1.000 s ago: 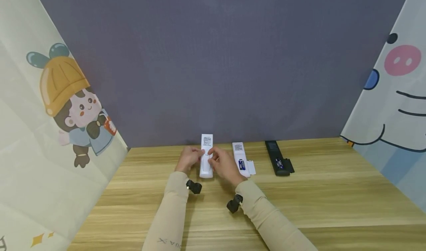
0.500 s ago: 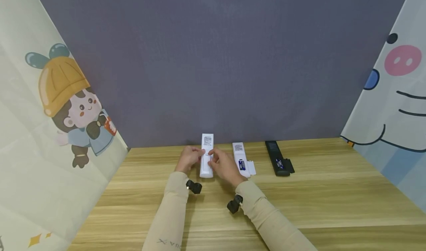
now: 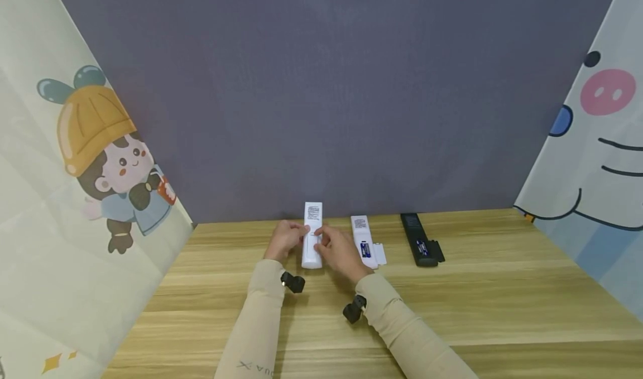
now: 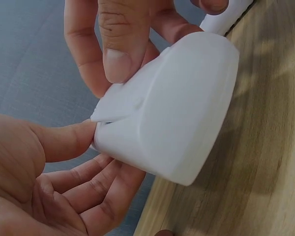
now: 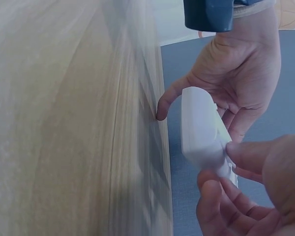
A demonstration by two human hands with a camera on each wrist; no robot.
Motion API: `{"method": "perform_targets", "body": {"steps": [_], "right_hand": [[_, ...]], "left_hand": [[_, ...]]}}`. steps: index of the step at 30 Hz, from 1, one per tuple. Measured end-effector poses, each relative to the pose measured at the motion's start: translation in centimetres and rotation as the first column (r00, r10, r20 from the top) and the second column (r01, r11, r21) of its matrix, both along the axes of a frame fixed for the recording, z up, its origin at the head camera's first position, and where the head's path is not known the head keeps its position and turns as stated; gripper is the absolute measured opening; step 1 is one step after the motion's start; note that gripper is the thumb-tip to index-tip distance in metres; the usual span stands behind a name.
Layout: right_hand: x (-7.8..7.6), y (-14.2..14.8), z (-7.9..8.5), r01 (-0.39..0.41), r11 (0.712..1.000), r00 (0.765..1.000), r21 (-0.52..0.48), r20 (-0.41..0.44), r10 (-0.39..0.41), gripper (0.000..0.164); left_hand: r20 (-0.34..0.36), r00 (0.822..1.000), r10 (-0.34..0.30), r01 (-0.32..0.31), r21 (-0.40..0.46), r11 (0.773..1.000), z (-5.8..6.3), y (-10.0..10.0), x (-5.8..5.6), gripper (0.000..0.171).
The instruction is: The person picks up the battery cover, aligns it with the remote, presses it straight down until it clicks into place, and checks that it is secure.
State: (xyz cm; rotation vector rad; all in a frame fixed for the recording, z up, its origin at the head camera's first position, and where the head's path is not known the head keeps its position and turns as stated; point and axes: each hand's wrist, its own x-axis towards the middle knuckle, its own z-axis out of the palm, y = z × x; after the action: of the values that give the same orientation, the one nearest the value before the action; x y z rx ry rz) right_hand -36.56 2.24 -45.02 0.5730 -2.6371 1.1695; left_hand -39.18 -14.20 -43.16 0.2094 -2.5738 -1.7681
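A white remote control (image 3: 312,250) is held back side up, its printed label away from the person. The left hand (image 3: 285,239) grips its left side, thumb on the edge. The right hand (image 3: 341,250) holds the opposite side, with thumb and index finger on the battery cover. In the left wrist view, the remote's rounded end (image 4: 191,108) faces the camera, and a narrow dark gap shows along the cover's edge near the left thumb (image 4: 69,142). The right thumb (image 4: 120,59) presses on the cover. In the right wrist view, the remote (image 5: 201,128) is between both hands.
To the right lies a second white remote (image 3: 359,225), batteries (image 3: 365,249) showing and its loose cover (image 3: 379,253) beside it. Farther right is a black remote (image 3: 414,228) with batteries (image 3: 422,248) and cover (image 3: 438,250). A dark panel (image 3: 321,100) rises behind the wooden table (image 3: 482,301).
The right thumb has slid slightly toward the near end of the remote, and the cover looks flatter against it. The remote has shifted a little to the right. The left hand stays in place.
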Motion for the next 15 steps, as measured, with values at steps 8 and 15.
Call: {"method": "perform_targets", "body": {"steps": [8,15], "right_hand": [[0.22,-0.02,0.1,-0.003,1.0,0.999,-0.001,0.035,0.003,0.029],[0.32,-0.08,0.17,-0.03,0.995,0.991,-0.098,0.13,0.042,0.033]], "left_hand": [[0.014,1.0,0.005,-0.006,0.032,0.999,0.03,0.0,-0.03,0.028],[0.007,1.0,-0.004,0.004,0.05,0.999,0.1,-0.19,0.03,0.028]]}}
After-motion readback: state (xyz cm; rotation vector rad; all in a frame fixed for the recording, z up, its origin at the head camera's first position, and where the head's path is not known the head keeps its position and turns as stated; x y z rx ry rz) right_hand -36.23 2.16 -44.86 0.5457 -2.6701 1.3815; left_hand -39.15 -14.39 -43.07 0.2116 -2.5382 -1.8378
